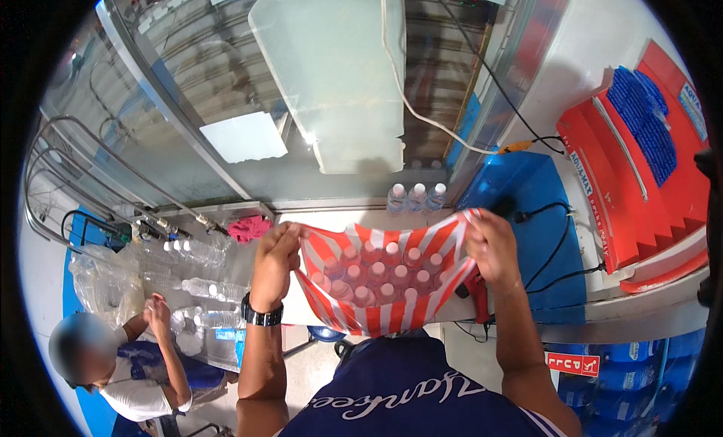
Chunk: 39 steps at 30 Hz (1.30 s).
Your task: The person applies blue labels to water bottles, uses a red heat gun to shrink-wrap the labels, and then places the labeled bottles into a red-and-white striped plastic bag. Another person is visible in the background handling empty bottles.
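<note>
A red-and-white striped plastic bag (372,321) is stretched wide over the white counter in front of me. My left hand (273,258), a dark watch on its wrist, is closed on the bag's left edge. On the opposite side, my right hand (491,246) grips the right edge, pulling the film taut. Several capped clear bottles (378,273) stand upright, close together, between the bag's striped sides. Their lower parts are hidden. Three more clear bottles (416,198) stand in a row behind the bag, against the glass.
At left, a person (143,362) handles things beside several clear bottles (199,252) and a clear plastic bag (102,286). A pink cloth (251,228) lies left of my hand. Black cables (553,249) hang at right, near a red rack (625,173). A glass partition (218,76) closes the back.
</note>
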Motion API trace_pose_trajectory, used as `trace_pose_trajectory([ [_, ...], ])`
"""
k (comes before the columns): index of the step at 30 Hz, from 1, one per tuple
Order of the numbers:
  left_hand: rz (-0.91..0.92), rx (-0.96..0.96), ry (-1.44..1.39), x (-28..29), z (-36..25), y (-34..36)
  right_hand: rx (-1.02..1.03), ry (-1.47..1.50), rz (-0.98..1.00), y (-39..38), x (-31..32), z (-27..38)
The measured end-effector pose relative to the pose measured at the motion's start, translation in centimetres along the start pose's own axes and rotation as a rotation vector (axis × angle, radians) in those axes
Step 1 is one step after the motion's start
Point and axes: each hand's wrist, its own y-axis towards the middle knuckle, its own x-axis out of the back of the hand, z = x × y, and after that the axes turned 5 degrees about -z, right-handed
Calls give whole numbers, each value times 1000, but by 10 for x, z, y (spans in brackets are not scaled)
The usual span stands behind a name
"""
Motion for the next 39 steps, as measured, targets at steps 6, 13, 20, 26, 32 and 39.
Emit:
trace_pose_trajectory([
  [6,-150,-20,40,-20,-23,5,-82,53,32,6,-9,15],
  [13,-142,-47,21,-16,-24,-46,-93,86,61,-42,1,10],
  [20,-146,-17,92,-12,-11,-36,-143,-9,-29,-31,0,10],
  [26,-84,-65,-69,-23,-12,-10,-23,39,63,-15,-1,14],
  [32,22,-37,381,-5,-4,-31,-79,-143,44,-24,12,4],
  [39,45,-77,206,18,21,-44,-26,-438,-102,-33,35,6],
])
